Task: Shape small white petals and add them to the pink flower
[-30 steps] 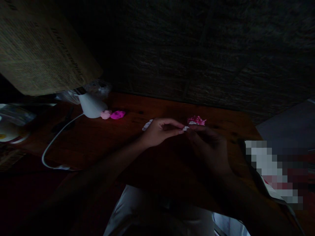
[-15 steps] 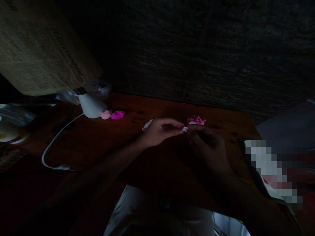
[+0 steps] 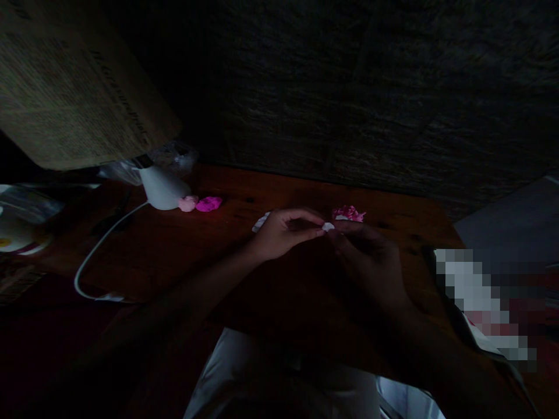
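Observation:
Between my two hands sits a small white piece [image 3: 328,227] of soft-looking material, possibly modelling clay. My left hand [image 3: 283,233] pinches its left side between thumb and fingertips. From the other side, the thumb and fingers of my right hand [image 3: 371,253] close on it too. Just behind my right fingers lies a frilly pink cluster [image 3: 348,213] with a little white at its base. Another white lump [image 3: 260,222] is partly hidden behind my left hand. The dim light blurs fine detail.
A lamp with a white base [image 3: 161,187] and newsprint shade [image 3: 87,87] stands left, its white cable [image 3: 87,250] looping forward. Pale pink [image 3: 187,203] and bright magenta [image 3: 209,203] lumps sit beside it on the wooden table [image 3: 279,192]. A pixelated screen device [image 3: 474,291] is at right.
The white piece has turned slightly and looks rounder between the fingertips. Both hands stay in nearly the same place, still pinching it.

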A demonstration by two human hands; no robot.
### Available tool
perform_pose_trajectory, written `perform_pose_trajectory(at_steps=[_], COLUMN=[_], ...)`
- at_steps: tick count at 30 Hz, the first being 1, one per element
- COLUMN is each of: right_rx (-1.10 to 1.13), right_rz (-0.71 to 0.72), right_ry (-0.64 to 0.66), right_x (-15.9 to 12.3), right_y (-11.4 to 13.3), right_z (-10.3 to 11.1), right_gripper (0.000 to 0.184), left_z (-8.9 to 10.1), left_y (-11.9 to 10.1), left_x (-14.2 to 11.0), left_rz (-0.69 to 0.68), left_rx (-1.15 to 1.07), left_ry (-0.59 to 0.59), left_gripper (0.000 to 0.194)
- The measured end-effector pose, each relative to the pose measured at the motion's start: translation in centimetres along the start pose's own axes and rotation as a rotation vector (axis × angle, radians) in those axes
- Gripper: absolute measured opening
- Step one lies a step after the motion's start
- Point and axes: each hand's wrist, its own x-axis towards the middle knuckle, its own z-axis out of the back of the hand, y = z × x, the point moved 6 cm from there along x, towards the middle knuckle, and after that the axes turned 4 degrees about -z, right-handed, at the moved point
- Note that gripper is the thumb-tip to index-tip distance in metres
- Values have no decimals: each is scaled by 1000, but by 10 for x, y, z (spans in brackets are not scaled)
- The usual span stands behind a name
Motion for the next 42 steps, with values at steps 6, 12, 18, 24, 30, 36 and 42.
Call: perform_pose_trajectory(at_steps=[6,12,18,24,30,36,42], right_rx=[33,33,44,21,23,26,-3], right_rz=[-17,8,-19,-35,-30,-46,-6], right_ry=[-29,-37,-41,7,15,11,10], right_x=[0,1,0,0,2,2,3], right_y=[-1,1,-1,-5,-6,-8,-7], right_z=[1,0,0,1,0,1,0], right_gripper=[12,11,13,12,12,12,12], left_z=[0,-1,-1,0,-1,-2,-3], left_y=[3,-1,-5,-3,0,-1,-3], left_x=[-2,-3,-4,-5,-4,-4,-3], left_rz=[32,-9,-64,-52,-22,-18,-11], left_rx=[-11,33,85,82,44,37,35], left_ry=[-42,-71,-98,-111,-93,-76,-58], left_gripper=[23,19,17,18,20,21,21])
